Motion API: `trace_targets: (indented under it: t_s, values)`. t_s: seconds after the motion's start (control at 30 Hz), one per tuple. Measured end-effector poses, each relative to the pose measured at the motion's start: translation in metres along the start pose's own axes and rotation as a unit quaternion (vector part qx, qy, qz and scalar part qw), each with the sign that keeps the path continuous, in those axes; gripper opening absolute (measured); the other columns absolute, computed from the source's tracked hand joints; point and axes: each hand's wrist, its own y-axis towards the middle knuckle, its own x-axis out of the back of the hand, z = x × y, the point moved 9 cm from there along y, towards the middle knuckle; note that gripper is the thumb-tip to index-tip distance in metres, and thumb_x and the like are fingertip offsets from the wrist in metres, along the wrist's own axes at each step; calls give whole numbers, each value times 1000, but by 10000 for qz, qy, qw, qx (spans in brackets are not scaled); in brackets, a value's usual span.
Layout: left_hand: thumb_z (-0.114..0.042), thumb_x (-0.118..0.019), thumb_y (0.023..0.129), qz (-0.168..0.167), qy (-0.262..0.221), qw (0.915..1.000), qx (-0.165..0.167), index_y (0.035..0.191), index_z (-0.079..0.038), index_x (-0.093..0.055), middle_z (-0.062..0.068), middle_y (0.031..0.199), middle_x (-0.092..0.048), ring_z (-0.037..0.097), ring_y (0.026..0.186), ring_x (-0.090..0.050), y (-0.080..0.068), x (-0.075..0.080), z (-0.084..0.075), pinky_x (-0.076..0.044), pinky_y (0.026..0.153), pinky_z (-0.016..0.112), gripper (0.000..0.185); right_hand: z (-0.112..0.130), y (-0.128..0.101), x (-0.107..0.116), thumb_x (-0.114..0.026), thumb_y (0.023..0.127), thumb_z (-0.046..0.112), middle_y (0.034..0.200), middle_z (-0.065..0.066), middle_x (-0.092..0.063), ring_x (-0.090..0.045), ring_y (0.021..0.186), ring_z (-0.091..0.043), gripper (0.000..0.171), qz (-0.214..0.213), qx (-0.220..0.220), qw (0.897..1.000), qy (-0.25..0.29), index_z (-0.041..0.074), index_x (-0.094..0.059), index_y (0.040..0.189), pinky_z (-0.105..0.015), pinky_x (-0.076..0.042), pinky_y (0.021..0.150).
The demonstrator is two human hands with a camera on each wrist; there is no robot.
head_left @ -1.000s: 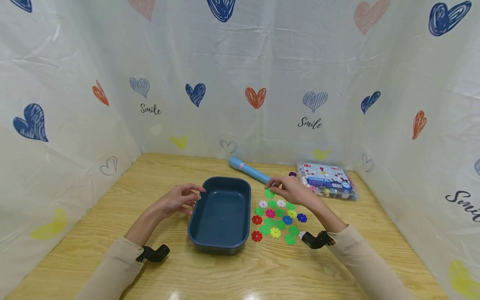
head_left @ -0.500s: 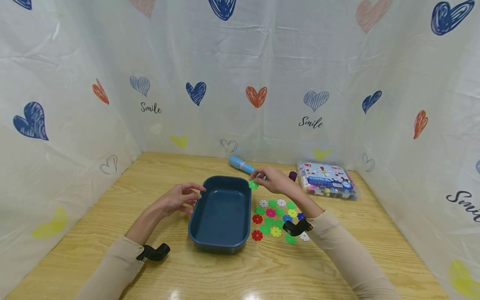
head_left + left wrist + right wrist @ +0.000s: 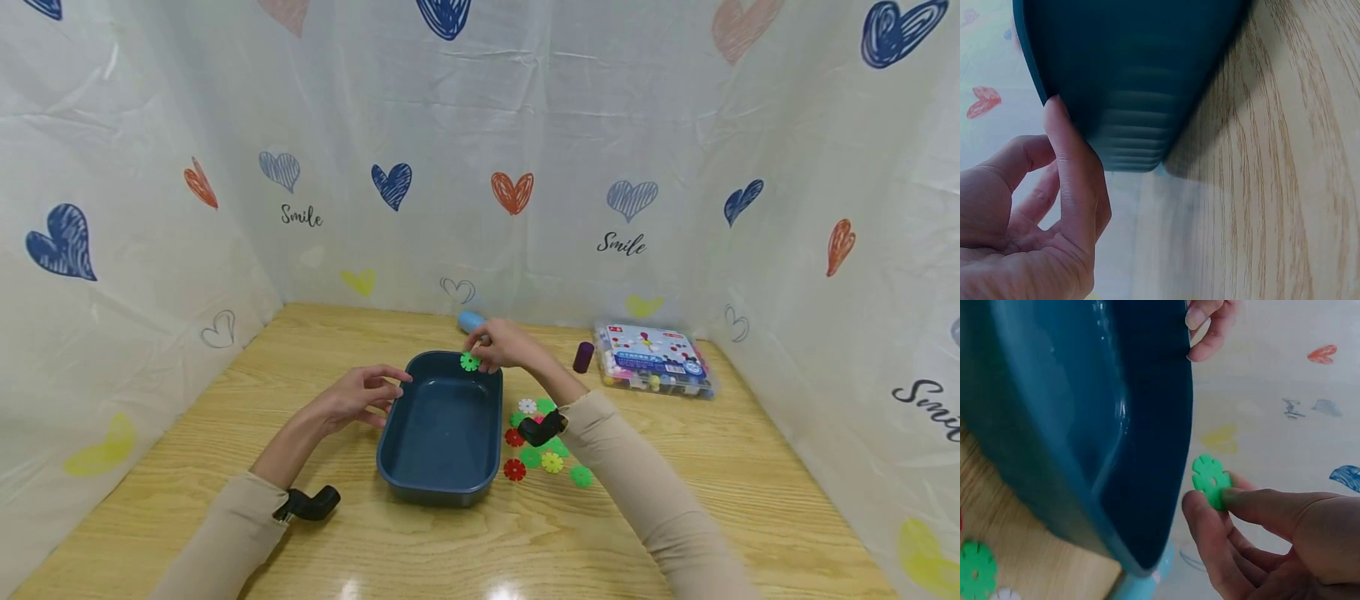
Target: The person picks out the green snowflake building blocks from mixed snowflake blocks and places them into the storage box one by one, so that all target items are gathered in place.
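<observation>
Pinching a green flower-shaped plastic disc in my right hand, I'm hovering over the dark blue plastic tray's far rim. My left hand is resting relaxed against the tray. Letting go this near the rim, I'm risking a bounce onto the counter.

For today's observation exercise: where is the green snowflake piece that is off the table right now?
In the head view, the green snowflake piece is pinched by the right hand above the far rim of the blue tray.

The right forearm covers most of the coloured discs on the surface, so their count can't be told. The right hand hides all but the tip of the light blue tube. The clear box lettering is too small to read. The left wrist view cuts off the blue tray at the top edge.
</observation>
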Motion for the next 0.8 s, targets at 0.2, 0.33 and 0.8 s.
trace_targets:
  t_s: [0.2, 0.33, 0.8]
  values:
    - [-22, -60, 99, -22, 21, 10000, 45, 139, -4, -50, 8, 111, -61, 15, 82, -62, 1, 1, 1, -60, 65, 30, 45, 5, 22, -23, -54, 98, 2, 96, -21, -73, -74, 79, -27, 22, 298, -293, 9980, 479, -1, -70, 113, -31, -61, 70]
    - [-22, -60, 99, -13, 3, 10000, 82, 139, -5, -49, 9, 112, -61, 15, 82, -62, 1, 1, 1, -60, 65, 30, 45, 9, 34, -39, -58, 93, -4, 93, -20, -73, -74, 79, -27, 22, 506, -428, 9958, 634, -1, -72, 110, -32, -61, 73]
    - [-21, -60, 99, 43, -25, 10000, 30, 139, -4, -49, 10, 112, -61, 14, 81, -62, 1, 0, 0, -60, 64, 29, 45, 8, 47, -60, -70, 80, -11, 94, -14, -75, -66, 65, -13, 21, 212, -655, 9976, -112, -1, -76, 97, -22, -58, 61]
